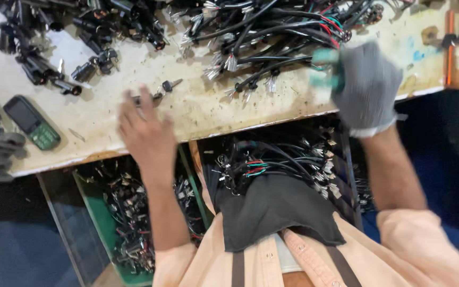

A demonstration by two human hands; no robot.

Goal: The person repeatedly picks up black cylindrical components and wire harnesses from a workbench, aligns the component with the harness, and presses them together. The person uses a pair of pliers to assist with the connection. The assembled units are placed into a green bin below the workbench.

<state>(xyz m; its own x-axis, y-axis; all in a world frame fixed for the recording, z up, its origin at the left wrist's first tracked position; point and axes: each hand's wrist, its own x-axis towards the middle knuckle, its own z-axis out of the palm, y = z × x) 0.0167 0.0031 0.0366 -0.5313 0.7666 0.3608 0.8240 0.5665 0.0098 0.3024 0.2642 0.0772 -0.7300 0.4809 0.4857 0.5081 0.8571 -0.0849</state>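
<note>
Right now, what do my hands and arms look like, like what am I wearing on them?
Your left hand is bare, with no glove or watch. Your right hand wears a grey knit glove with a pale cuff; it is motion-blurred. Both forearms are uncovered, with peach-coloured short sleeves ending above the elbows.

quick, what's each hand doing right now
left hand: bare, open, fingers spread over small metal key
right hand: grey knit glove, blurred, cannot tell

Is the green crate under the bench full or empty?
Partly filled: the green crate holds a heap of small wired metal parts, with its green wall still showing above them.
</note>
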